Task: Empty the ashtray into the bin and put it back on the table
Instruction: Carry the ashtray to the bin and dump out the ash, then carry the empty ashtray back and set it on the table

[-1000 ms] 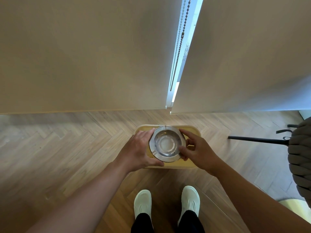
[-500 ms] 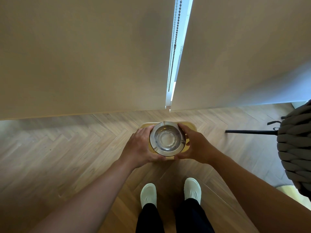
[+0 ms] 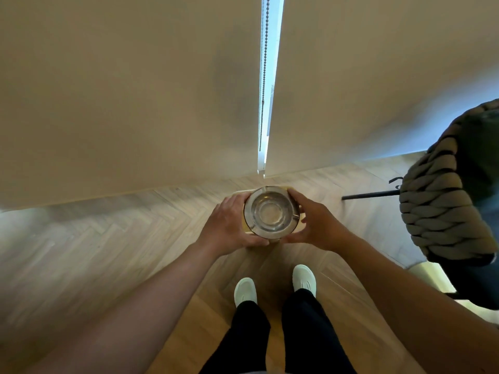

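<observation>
A round metal ashtray (image 3: 271, 211) with a shiny bowl is held upright in front of me, its bowl looking bare. My left hand (image 3: 229, 225) grips its left rim and my right hand (image 3: 318, 225) grips its right rim. Directly beneath it stands a yellow bin (image 3: 246, 228) on the floor, almost fully hidden by the ashtray and my hands; only slivers of its rim show.
Herringbone wooden floor all around. Beige roller blinds (image 3: 135, 90) with a bead chain (image 3: 264, 76) hang just behind the bin. A chair with a chunky knitted seat (image 3: 445, 201) and a black leg (image 3: 370, 195) stands at right. My white shoes (image 3: 272, 287) are below.
The ashtray has risen toward me and now covers nearly all of the yellow bin. The view has shifted so the knitted chair shows more at right.
</observation>
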Motion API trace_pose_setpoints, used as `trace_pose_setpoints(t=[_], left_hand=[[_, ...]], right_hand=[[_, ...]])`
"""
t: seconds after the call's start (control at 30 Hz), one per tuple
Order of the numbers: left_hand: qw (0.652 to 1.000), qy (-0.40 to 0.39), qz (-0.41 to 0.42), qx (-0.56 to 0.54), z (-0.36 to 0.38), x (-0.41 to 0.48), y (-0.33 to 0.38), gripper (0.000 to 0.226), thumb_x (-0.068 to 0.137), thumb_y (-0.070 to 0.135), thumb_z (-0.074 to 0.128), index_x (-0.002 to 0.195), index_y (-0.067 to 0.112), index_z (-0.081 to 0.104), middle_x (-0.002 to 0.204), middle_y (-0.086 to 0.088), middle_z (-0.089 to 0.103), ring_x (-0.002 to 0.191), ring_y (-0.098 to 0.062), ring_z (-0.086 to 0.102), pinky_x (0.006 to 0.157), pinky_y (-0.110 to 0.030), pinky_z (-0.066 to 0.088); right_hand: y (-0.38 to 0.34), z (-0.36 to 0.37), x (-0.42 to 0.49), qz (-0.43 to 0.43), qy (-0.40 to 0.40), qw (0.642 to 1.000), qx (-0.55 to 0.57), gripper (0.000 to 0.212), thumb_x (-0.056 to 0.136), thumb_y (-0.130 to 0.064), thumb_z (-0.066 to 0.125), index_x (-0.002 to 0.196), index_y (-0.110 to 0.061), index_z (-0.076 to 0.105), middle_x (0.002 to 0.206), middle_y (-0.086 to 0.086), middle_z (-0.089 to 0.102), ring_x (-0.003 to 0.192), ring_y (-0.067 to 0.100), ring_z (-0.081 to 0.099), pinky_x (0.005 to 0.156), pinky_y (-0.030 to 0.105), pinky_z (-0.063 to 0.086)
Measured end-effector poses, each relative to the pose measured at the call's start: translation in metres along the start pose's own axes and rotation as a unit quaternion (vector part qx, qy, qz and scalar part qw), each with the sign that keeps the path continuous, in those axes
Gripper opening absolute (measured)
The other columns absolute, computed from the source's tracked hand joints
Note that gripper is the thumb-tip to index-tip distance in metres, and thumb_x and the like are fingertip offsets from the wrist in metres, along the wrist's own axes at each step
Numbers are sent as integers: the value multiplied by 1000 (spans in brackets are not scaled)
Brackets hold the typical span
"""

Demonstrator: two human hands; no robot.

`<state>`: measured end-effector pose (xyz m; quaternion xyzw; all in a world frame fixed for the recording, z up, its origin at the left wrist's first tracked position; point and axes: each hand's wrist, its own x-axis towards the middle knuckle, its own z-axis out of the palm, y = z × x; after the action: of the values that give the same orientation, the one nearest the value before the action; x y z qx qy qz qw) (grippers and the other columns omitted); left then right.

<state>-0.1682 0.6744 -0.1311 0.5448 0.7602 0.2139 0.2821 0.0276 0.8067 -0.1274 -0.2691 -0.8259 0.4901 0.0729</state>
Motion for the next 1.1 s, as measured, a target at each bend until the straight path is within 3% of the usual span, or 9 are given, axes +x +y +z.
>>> trace_pose_setpoints(t=[0.1,0.3,0.43,0.53,0.67,0.77,0.9,1.0,1.1], left_hand=[[1000,2,10,8,-21,-21,16,110,46,70,83,138,31,34,134,7,53,119,-14,50,101,-34,41],[999,5,43,11,-49,-61,30,110,47,68,84,138,31,34,134,8,53,119,-13,50,102,-36,43],[998,0,68,7,-57,-77,36,111,47,62,88,139,26,37,135,5,54,119,-16,52,101,-40,45],[996,-24,87,-4,-55,-80,44,110,48,62,88,139,25,38,133,2,55,117,-18,53,99,-42,48],[991,-65,121,-7,-45,-78,61,109,49,61,88,139,24,39,131,2,55,115,-16,53,96,-42,50],[983,-101,151,2,-32,-72,80,112,47,66,85,139,25,38,132,2,54,116,-16,52,97,-42,50],[966,-158,203,8,-5,-65,114,111,45,74,79,138,29,37,131,5,54,116,-14,53,97,-42,52],[947,-192,257,33,22,-66,143,110,46,71,82,138,32,35,130,8,54,114,-9,52,97,-39,51],[921,-234,308,47,51,-79,174,107,47,76,78,136,39,32,130,13,54,110,-2,49,96,-32,50]], right_hand=[[-29,-1,-17,12,13,1000,-6,98,55,-73,70,137,-50,22,123,-40,39,110,-21,45,81,-2,39],[-75,8,-50,22,29,999,-4,92,53,-77,66,130,-61,20,124,-22,46,102,-9,53,78,-2,40],[-90,15,-70,22,41,999,-14,100,54,-77,65,138,-45,21,128,-13,51,102,1,54,78,1,41],[-90,16,-90,58,59,996,-21,107,58,-62,76,146,-31,23,133,-5,54,108,3,52,81,5,41],[-90,15,-121,107,98,989,-15,104,58,-46,87,140,-45,22,129,-15,52,103,-13,51,81,2,39],[-88,13,-150,156,143,977,-22,112,57,-47,87,147,-33,23,138,-5,53,112,-1,49,88,10,39],[-85,12,-202,196,212,957,-20,114,57,-49,86,148,-27,22,137,-4,53,115,0,48,83,3,34],[-85,15,-247,242,262,934,1,113,58,-47,87,148,-28,21,139,-5,50,120,4,47,96,16,40],[-89,25,-298,273,320,907,6,109,58,-47,86,146,-29,24,137,-9,51,114,-7,42,87,1,33]])
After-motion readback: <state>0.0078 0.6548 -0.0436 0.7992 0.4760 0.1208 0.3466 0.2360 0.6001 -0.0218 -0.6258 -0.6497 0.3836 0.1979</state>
